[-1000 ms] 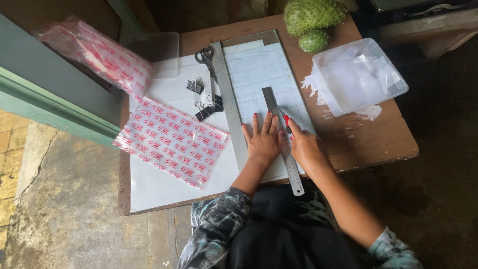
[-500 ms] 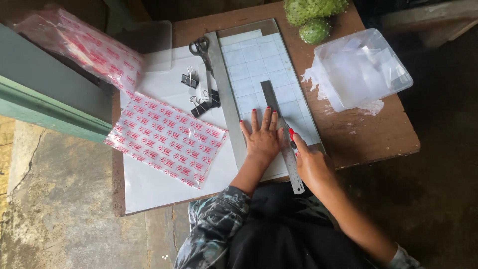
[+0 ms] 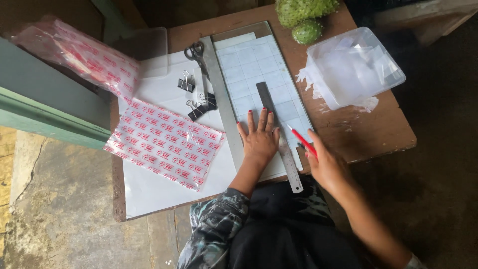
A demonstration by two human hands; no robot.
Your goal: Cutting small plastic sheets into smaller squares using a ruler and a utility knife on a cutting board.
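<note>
My left hand point(image 3: 260, 138) lies flat, fingers spread, on a sheet of pale squares point(image 3: 254, 69) and on the lower part of a short steel ruler point(image 3: 279, 134) that runs down the sheet. My right hand point(image 3: 326, 164) hovers just right of the ruler's lower end and grips a red cutter pen point(image 3: 301, 141), tip pointing up-left. A longer metal straightedge point(image 3: 222, 99) lies along the sheet's left side.
Scissors point(image 3: 195, 52) and black binder clips point(image 3: 196, 97) lie on white paper point(image 3: 149, 184). A red-printed plastic bag point(image 3: 164, 142) rests at left, another point(image 3: 79, 55) further back. A clear tub of plastic scraps point(image 3: 356, 67) stands right; green fruits point(image 3: 303, 15) at the far edge.
My right hand has drawn back down and to the right, off the ruler, with the red cutter. My left hand stays pressed on the sheet and ruler.
</note>
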